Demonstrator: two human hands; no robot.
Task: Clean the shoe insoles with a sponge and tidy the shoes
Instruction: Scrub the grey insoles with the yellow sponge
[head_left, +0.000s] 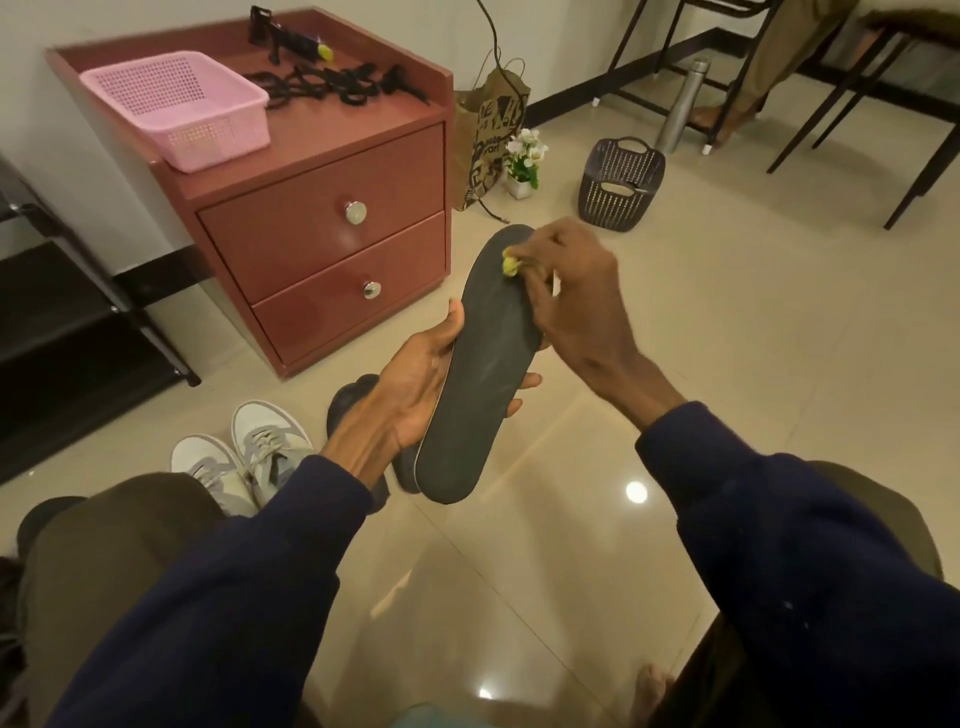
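Nearest to us are our navy sleeves (810, 545), reaching forward from 6 o'clock. At the middle of the view the dark insole (483, 364) is held off the floor, toe end toward 12 o'clock. Our left hand (415, 384) grips it at mid-length, thumb along its 9 o'clock edge and fingertips curling out from under its 3 o'clock edge. Our right hand (576, 291) pinches a small yellow sponge (510, 264) and presses it on the toe end.

We judge the scrubbing of this insole to be under way; whether the heel end is wiped we cannot tell. Toward 7 o'clock a dark shoe (345, 400) and 2 grey-white sneakers (244, 452) stand on the floor, so tidying looks left to do. Black laces (337, 85) lie on the red cabinet (322, 234) at 11 o'clock, beside a pink basket (176, 104).
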